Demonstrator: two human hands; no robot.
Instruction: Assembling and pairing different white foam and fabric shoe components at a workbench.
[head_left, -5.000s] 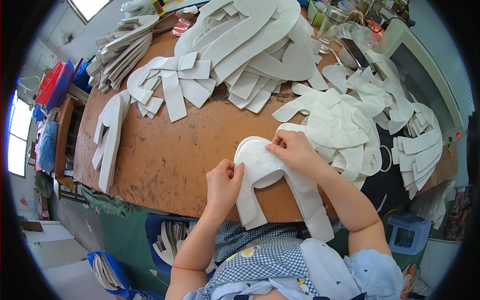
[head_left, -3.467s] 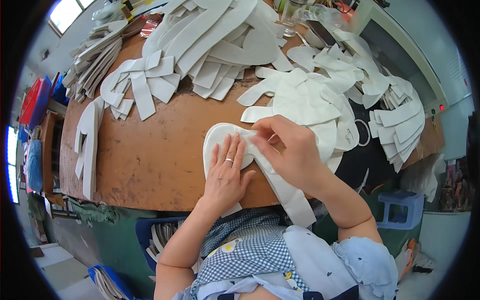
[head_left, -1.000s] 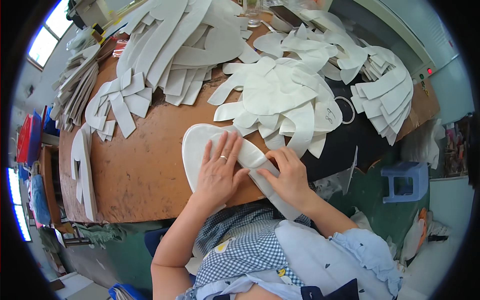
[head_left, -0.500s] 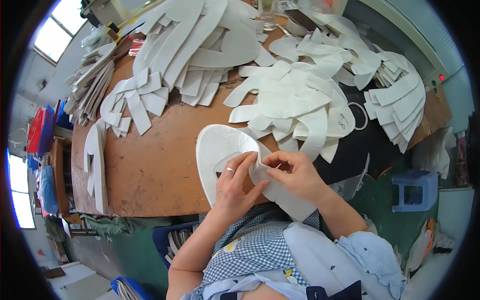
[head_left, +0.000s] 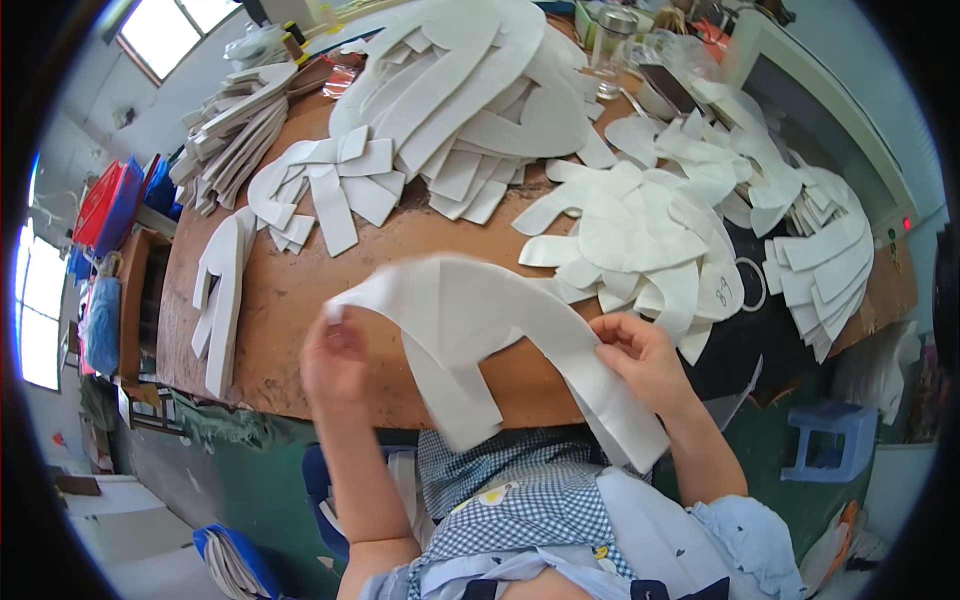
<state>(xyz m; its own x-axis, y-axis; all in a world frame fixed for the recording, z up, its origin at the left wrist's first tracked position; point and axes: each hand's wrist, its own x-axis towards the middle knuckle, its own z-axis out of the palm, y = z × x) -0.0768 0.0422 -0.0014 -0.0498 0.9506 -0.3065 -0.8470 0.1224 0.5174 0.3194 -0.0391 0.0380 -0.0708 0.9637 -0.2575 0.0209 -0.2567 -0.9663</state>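
A white, curved, cut-out fabric piece (head_left: 460, 290) is stretched out between my hands over the near edge of the table, its arms hanging down. My left hand (head_left: 338, 362), smeared by motion, pinches its left end. At the other side my right hand (head_left: 645, 365) grips the piece's right arm between thumb and fingers. Just beyond my right hand lies a loose pile of cream-white curved pieces (head_left: 640, 220), one with a handwritten mark.
The brown table (head_left: 290, 350) carries a large stack of white pieces (head_left: 450, 90), a smaller heap (head_left: 325, 185), a stack at the left edge (head_left: 228, 290) and a fanned stack (head_left: 825, 260). A glass jar (head_left: 612, 40) stands at the back. A blue stool (head_left: 828, 440) is on the floor.
My hands have moved apart, the left going outward to the left. The piece, bunched between them before, is now spread wide. The view has shifted slightly.
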